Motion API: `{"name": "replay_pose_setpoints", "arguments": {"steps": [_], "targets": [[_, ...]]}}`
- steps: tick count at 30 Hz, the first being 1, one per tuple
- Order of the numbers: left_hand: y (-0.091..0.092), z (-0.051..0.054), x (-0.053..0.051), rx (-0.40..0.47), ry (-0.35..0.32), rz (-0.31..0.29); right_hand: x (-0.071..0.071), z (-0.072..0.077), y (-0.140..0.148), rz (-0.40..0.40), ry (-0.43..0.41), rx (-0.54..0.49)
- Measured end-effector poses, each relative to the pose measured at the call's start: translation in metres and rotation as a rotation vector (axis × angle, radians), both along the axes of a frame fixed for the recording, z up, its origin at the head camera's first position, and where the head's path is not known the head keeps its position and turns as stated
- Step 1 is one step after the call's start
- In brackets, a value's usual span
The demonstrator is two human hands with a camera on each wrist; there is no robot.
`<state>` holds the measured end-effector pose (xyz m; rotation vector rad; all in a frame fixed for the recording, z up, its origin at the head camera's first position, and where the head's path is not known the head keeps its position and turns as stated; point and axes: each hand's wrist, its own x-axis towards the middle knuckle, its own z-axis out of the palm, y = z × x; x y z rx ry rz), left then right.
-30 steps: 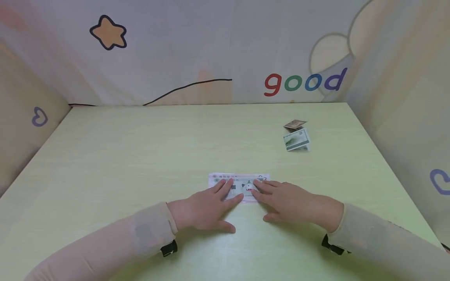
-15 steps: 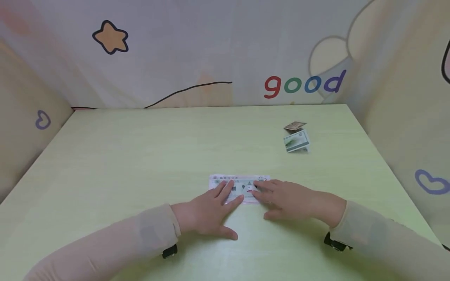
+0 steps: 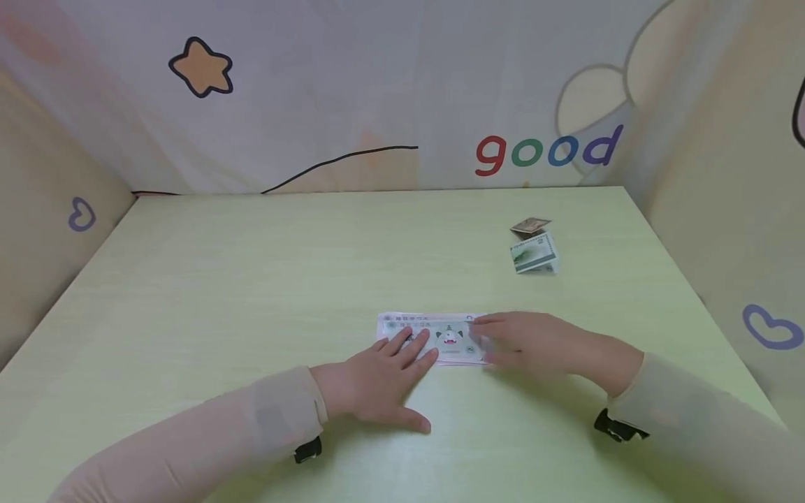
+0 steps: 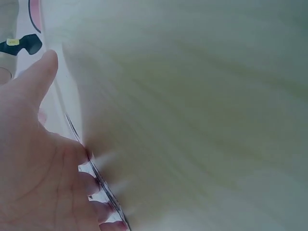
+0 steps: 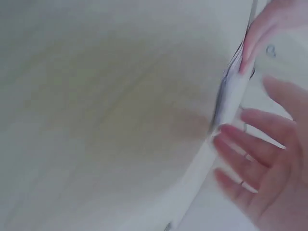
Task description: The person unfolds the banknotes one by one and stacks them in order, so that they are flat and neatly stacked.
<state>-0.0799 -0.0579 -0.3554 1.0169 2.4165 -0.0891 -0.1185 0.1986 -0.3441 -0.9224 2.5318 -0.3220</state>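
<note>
A small stack of paper notes (image 3: 451,342), printed with a cartoon face and characters, lies flat on the table in the head view. My left hand (image 3: 386,388) rests on the left part of the stack with its fingers spread, covering some of the print. In the left wrist view its fingertips touch the thin edge of the notes (image 4: 108,192). My right hand (image 3: 544,346), slightly blurred, is at the stack's right end. Its fingers look extended in the right wrist view, close to the edge of the notes (image 5: 228,91); whether they touch it I cannot tell.
Farther back on the right, a folded green note (image 3: 533,253) stands tented on the table (image 3: 283,272). A folded brown note (image 3: 530,226) is just behind it. Printed cloth (image 3: 327,91) walls the table at the back and on both sides.
My right hand has slid right and slightly up off the cartoon face, uncovering more print. My left hand stays on the stack with little movement. The folded notes are unmoved.
</note>
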Motion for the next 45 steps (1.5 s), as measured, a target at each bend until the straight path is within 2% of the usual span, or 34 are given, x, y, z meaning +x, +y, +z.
{"name": "replay_pose_setpoints", "arguments": {"steps": [9,12,14,18,23,27,32,39,45], "targets": [[0.002,0.002,0.001,0.005,0.009,0.012,-0.032,0.011,0.039,-0.471,0.137,-0.295],[0.002,0.002,0.001,0.007,0.011,0.014,-0.044,0.013,0.055,-0.611,0.161,-0.347],[0.002,0.001,0.001,0.008,0.02,0.01,-0.051,0.012,0.063,-0.672,0.167,-0.351],[0.003,0.0,-0.002,0.026,0.073,-0.011,-0.062,0.007,0.075,-0.722,0.168,-0.348],[0.006,0.002,-0.006,0.1,0.17,-0.043,-0.072,0.003,0.08,-0.743,0.158,-0.331],[0.008,0.004,-0.006,0.145,0.226,-0.071,-0.078,0.0,0.081,-0.763,0.088,-0.297],[0.008,0.006,-0.006,0.192,0.25,-0.077,-0.081,-0.005,0.082,-0.781,0.013,-0.27],[0.004,0.009,-0.009,0.288,0.277,-0.043,-0.081,-0.006,0.077,-0.809,0.028,-0.3],[0.0,0.012,-0.011,0.417,0.259,0.056,-0.079,-0.004,0.073,-0.805,0.017,-0.323]]}}
